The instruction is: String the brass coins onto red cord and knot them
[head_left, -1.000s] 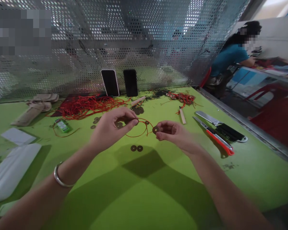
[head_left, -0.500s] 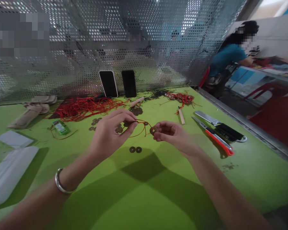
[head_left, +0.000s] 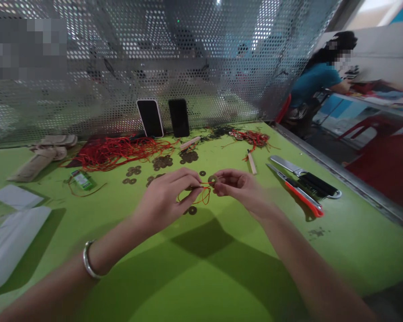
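My left hand (head_left: 171, 194) pinches a thin red cord (head_left: 206, 197) between thumb and fingertips; a loop of it hangs below the fingers. A dark edge at those fingertips is too small to make out. Between the thumb and fingers of my right hand (head_left: 240, 190) is a round bronze-coloured coin (head_left: 212, 179) with a hole in its middle. The cord reaches across to this coin; whether it passes through the hole I cannot tell. Just beyond lies a single coin (head_left: 202, 173), and below my left fingertips another coin (head_left: 192, 210) rests on the green table (head_left: 201, 277).
Piles of coins (head_left: 163, 162) lie behind my hands, with a tangle of red cords (head_left: 121, 152) further left. At right are a utility knife (head_left: 302, 197) and a black-handled blade (head_left: 317, 184). Two phones (head_left: 150, 118) lean on a perforated metal screen (head_left: 208, 67). A person sits far right.
My left hand has moved right and slightly down, closer to my right hand. The cord's loop is now bunched below the fingers, and a coin on the table shows between the hands.
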Motion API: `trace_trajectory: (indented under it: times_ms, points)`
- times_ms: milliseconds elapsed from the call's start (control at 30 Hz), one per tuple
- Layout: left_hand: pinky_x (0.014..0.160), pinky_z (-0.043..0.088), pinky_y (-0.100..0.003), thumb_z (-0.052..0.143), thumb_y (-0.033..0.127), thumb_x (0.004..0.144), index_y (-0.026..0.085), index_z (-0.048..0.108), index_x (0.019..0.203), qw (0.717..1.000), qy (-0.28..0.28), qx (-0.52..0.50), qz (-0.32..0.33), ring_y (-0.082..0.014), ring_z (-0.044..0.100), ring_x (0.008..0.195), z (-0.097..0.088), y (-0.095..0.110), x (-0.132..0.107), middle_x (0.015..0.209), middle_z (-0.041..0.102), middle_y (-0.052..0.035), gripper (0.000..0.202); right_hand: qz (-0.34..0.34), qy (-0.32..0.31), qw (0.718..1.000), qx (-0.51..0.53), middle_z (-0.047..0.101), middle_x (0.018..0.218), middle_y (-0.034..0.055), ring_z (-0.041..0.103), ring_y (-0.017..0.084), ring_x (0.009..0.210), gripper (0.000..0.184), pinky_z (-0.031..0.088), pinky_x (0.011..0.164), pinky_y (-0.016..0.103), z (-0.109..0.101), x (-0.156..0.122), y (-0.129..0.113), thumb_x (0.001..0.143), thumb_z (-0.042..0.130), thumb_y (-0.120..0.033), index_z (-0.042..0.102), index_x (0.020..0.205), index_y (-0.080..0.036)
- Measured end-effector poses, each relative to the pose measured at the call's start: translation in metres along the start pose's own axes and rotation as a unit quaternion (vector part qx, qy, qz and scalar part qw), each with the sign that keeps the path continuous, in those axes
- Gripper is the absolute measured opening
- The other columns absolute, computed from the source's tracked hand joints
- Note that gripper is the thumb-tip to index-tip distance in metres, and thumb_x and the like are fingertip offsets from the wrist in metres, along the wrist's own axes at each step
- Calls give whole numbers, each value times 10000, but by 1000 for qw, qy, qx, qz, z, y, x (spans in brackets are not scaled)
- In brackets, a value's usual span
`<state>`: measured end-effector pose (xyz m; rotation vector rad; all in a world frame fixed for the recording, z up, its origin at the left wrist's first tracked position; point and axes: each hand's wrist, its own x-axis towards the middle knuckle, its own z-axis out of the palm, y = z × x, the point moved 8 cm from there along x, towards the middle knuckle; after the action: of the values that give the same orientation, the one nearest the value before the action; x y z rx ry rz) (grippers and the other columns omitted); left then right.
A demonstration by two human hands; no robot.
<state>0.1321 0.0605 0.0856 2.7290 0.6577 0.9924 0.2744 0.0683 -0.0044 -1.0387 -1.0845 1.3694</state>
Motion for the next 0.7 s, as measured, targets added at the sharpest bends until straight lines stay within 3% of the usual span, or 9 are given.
trace_trajectory:
  times_ms: [333, 567, 700]
  points:
    - [797, 480, -236, 592, 208, 823, 168, 640, 794, 981, -35, -145, -124, -119, 613, 867, 13, -22, 0, 910, 665, -21, 69, 18, -8, 999, -45, 688, 746, 4, 602, 88, 662, 210, 485, 691, 240, 3, 0, 7, 653, 770, -333, 710, 805, -200]
    - [824, 497, -277, 608, 254, 811, 165, 651, 789, 971, -24, -170, -167, -147, 624, 895, 10, -30, -1, 946, 675, -44, 101, -14, 33, 995, -88, 651, 733, -2, 564, 99, 664, 231, 444, 676, 256, -2, -1, -2, 658, 754, -366, 681, 782, -186]
    - [817, 508, -307, 611, 276, 807, 164, 655, 786, 970, -18, -165, -177, -165, 628, 884, 10, -32, -1, 944, 681, -54, 122, -46, 54, 991, -111, 664, 910, 22, 575, 117, 759, 202, 439, 668, 249, -3, -1, -9, 683, 729, -366, 661, 761, -193]
